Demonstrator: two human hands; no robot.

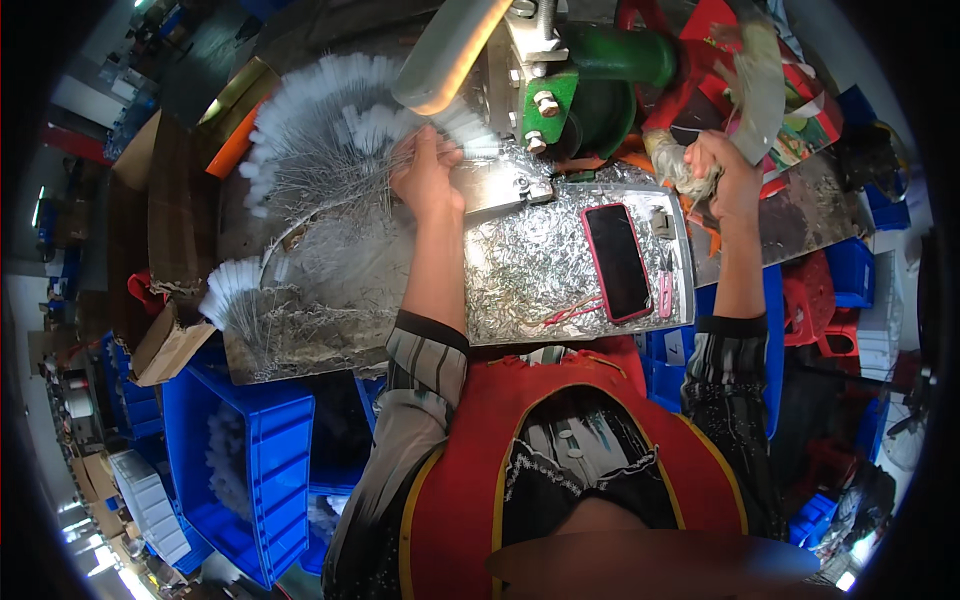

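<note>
My left hand (428,178) is closed, its thumb and fingers pressed together at the right side of a fanned pile of small white-bristled wire brushes (330,120). What sits between those fingertips is too small to make out. Just right of them is a metal block (500,188) at the base of a green bench machine (605,110). My right hand (722,172) wraps round a lever handle (680,170) bound in pale, worn wrapping, on the machine's right side.
A phone (617,262) in a pink case and a small pink-handled tool (666,285) lie on the foil-covered tray (520,290). A lit lamp (452,60) hangs above the brushes. Blue bins (278,480) stand below the table's left edge, a cardboard box (180,215) beside it.
</note>
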